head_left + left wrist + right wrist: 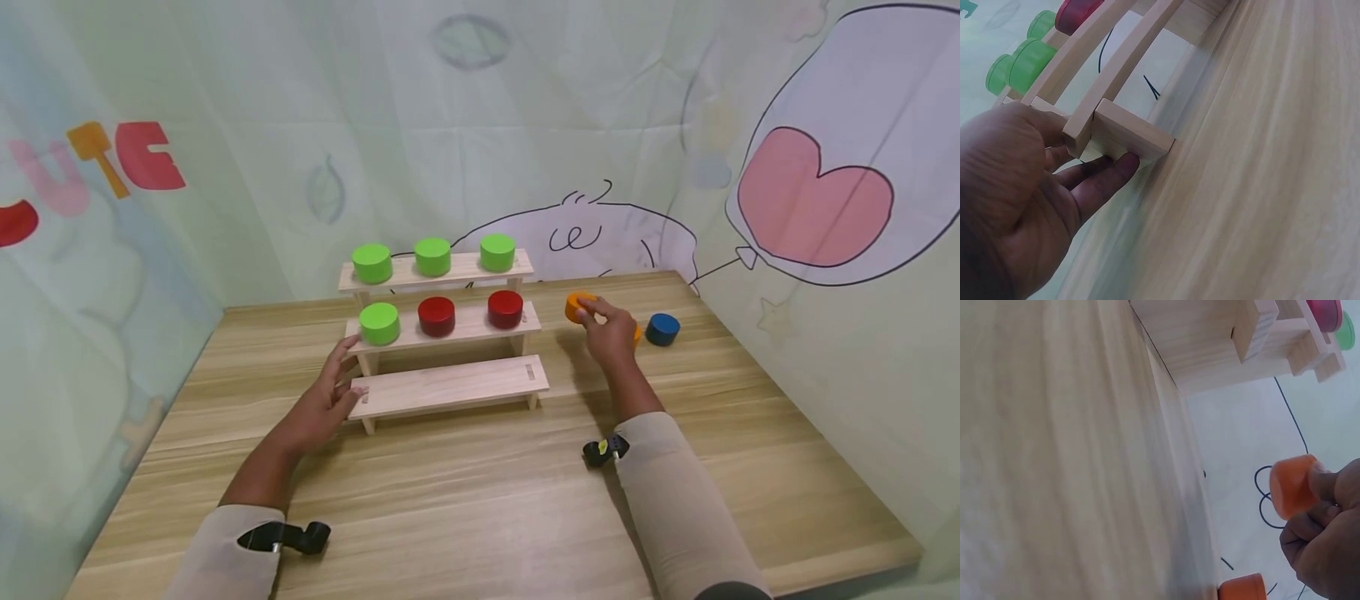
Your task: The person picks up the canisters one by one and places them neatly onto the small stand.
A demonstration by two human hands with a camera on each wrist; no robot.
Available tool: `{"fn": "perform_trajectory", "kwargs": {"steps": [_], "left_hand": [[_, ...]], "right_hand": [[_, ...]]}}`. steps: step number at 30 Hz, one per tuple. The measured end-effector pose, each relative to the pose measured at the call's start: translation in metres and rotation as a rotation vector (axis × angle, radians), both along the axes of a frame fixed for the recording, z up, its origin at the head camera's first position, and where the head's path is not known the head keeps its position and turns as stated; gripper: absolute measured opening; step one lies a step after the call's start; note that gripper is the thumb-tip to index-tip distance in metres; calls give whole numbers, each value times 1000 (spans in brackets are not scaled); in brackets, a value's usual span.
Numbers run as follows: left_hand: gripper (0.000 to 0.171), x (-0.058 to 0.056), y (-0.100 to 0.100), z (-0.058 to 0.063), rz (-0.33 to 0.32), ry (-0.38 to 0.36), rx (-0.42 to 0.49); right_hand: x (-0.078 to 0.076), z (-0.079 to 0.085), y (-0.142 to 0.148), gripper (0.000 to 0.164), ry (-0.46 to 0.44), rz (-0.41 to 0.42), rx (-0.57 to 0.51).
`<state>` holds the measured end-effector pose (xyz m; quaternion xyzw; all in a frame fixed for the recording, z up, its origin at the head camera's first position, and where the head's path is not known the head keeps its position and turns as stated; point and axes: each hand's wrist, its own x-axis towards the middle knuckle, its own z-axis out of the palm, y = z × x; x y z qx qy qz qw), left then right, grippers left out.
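A three-tier wooden stand [450,385] is on the table, its lowest shelf bare. Three green round blocks [432,257] line the top shelf. On the middle one are another green block [379,323] and two red blocks [437,317]. My left hand [324,406] grips the stand's left end, thumb over the lowest shelf and fingers against the side support [1129,131]. To the right of the stand, my right hand [611,335] pinches an orange round block [1290,486] between thumb and fingers, raised off the table. A second orange block [1243,587] sits below, mostly hidden by the hand in the head view.
A dark blue round block [663,329] lies right of my right hand. The wood-grain table [465,517] meets a printed cloth backdrop [285,167] at the back and sides. Each sleeve carries a black wrist camera [285,537].
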<state>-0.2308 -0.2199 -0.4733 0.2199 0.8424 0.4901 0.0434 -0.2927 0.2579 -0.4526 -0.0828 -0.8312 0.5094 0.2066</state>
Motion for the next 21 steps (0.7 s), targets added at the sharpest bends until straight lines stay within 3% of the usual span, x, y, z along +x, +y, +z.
{"fn": "perform_trajectory", "kwargs": {"steps": [7, 21], "left_hand": [[84, 1, -2, 1, -1, -10, 5], [83, 1, -1, 0, -11, -5, 7]], "right_hand": [[2, 6, -9, 32, 89, -46, -45], [13, 24, -17, 34, 100, -87, -92]]}}
